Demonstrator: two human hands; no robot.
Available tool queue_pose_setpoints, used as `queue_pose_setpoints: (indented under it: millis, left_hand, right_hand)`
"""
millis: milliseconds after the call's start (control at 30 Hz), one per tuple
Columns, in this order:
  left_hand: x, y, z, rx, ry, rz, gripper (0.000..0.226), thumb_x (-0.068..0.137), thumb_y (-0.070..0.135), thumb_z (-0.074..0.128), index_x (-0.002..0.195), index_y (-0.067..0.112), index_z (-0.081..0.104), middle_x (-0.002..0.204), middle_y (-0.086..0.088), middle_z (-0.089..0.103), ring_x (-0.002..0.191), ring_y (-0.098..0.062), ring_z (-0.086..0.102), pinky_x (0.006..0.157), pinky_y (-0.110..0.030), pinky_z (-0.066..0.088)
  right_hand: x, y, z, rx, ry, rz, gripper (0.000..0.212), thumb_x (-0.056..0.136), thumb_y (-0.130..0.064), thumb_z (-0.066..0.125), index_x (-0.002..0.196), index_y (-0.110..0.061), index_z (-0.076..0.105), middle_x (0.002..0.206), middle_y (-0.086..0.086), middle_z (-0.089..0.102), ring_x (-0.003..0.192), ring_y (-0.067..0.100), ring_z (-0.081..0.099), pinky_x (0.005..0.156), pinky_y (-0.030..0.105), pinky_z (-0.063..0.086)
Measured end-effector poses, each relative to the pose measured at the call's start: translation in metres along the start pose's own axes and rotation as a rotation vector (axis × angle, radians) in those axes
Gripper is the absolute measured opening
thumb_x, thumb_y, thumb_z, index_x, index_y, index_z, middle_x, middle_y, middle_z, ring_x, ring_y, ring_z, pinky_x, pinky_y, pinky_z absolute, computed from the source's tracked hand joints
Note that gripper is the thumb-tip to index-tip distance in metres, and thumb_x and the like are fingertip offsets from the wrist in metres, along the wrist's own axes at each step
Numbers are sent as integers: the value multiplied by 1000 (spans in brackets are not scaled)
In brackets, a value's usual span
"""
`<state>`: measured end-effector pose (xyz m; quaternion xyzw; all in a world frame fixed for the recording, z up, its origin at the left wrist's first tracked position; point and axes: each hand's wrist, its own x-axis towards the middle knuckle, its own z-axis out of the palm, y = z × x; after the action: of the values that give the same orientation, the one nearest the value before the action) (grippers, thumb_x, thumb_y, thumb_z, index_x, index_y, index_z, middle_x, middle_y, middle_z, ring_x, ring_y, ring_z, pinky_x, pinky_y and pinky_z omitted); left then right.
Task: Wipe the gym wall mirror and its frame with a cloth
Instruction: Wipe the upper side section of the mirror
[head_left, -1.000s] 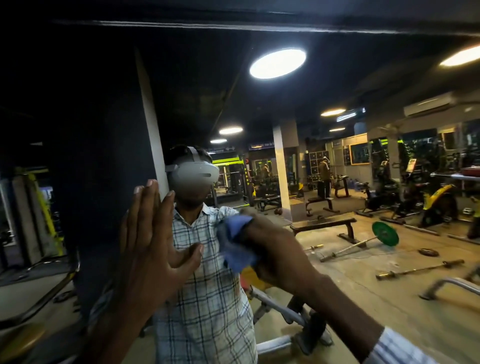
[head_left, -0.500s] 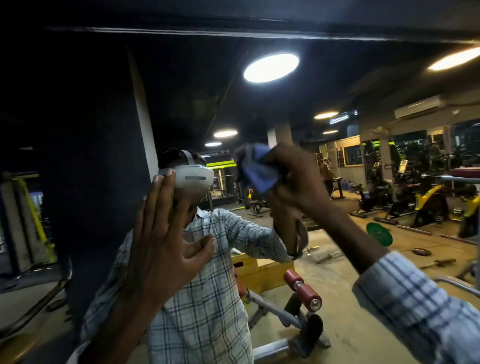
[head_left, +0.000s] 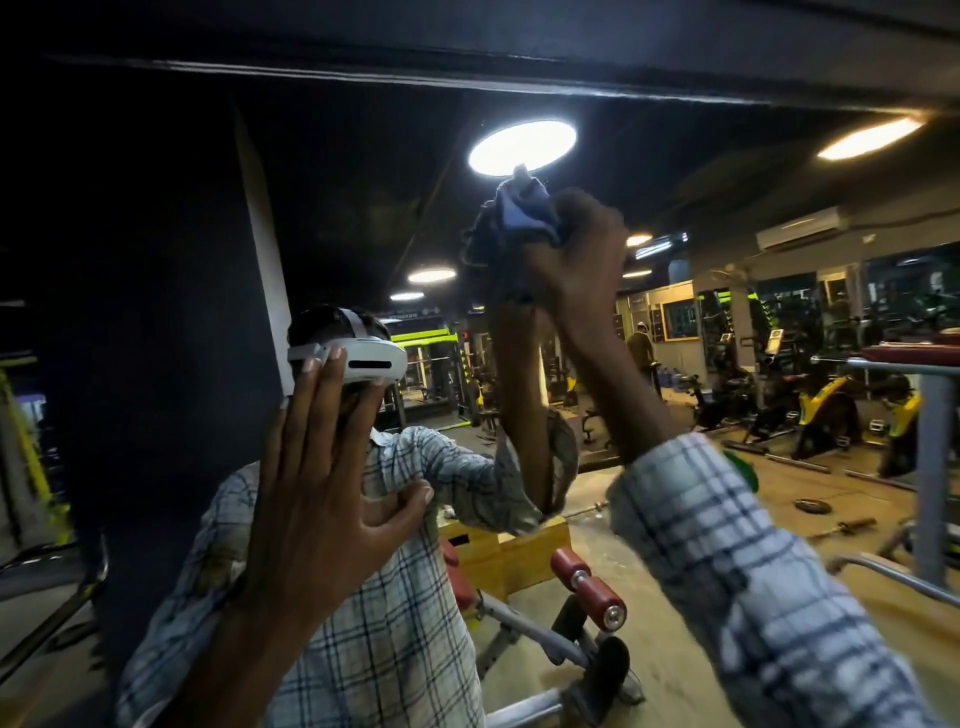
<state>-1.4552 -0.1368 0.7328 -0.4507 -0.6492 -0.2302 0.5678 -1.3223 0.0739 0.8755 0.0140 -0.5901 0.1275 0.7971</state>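
The wall mirror (head_left: 727, 218) fills almost the whole view and reflects the gym behind me. Its dark top frame (head_left: 467, 67) runs across the upper edge. My right hand (head_left: 576, 260) is raised high and grips a bunched blue cloth (head_left: 519, 213), pressed against the glass just below the reflected round ceiling light. My left hand (head_left: 322, 483) lies flat on the glass at lower left, fingers straight and spread, thumb out to the right. My reflection in a checked shirt stands behind both hands.
A dark pillar (head_left: 156, 338) shows at the left in the mirror. Reflected in the glass are a bench with red rollers (head_left: 587, 592), a wooden box (head_left: 509, 551), exercise bikes (head_left: 826, 410) and barbells on the floor. A grey metal rack (head_left: 930, 457) stands at the right.
My right hand has swept the cloth upward across the glass, from chest height to near the top. The left hand has stayed flat on the mirror.
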Motion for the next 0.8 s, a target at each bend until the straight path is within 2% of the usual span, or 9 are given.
queue_pose_setpoints:
  millis: [100,167,267,367,467,533,600,700,800]
  left_hand:
    - [2,2,1,-3,4,5,101,76,58,72,158,8,40,174,-12,11,161,-30,7,129,-40,3]
    - [3,1,2,-3,13,7,100,76,58,73,157,8,42,174,-11,11,161,-30,7,129,-40,3]
    - [1,0,2,-21,22,11,98,78,61,66,156,8,43,174,-11,10,161,-30,7,129,-41,4]
    - [2,3,6,-20,13,23,99,79,62,64,157,7,41,174,-12,12,161,-31,8,130,-43,5]
    - [6,12,11,-25,36,46,98,80,61,65,158,7,40,173,-14,15,161,-34,11,130,-47,8]
    - [10,19,12,-27,44,39,98,81,61,66,158,7,40,173,-14,16,161,-33,11,130,-48,10]
    - [13,28,13,-19,49,35,97,81,62,65,158,8,40,173,-14,16,161,-33,11,130,-48,10]
    - [16,45,19,5,29,43,97,81,61,68,158,9,40,173,-13,16,161,-32,11,130,-46,9]
    - [20,66,26,3,17,32,100,81,63,67,160,10,37,173,-12,15,161,-31,10,130,-47,9]
  right_hand:
    - [-34,-37,22,51,-275,-183,12,80,-13,73,91,-8,69,85,-2,58,73,5,52,66,24,47]
    - [-42,-41,19,-7,-493,-331,18,73,-7,75,90,-9,72,85,2,61,73,13,55,63,26,44]
    - [-6,-6,0,-12,-250,-233,17,82,-24,70,89,-9,71,84,3,64,74,19,58,65,35,49]
    - [1,19,-12,-18,-39,1,17,85,-22,72,93,-8,67,88,4,64,75,18,59,65,41,53]
    - [-35,10,-15,-60,-355,-199,20,81,-19,78,96,-14,66,95,-6,58,81,8,52,71,19,43]
    - [-40,22,-33,-60,-516,-280,23,80,-20,81,98,-13,70,99,-5,63,85,9,58,74,24,52]
    - [-26,52,-57,-64,-391,-195,22,83,-20,79,101,-10,71,97,3,68,85,18,64,73,43,56]
    - [-19,85,-84,-34,-124,61,20,90,-20,72,104,-6,69,98,5,70,88,17,68,72,47,58]
    - [-52,77,-87,-27,-353,-123,25,84,-10,74,107,-17,66,105,-6,62,93,-1,57,79,29,53]
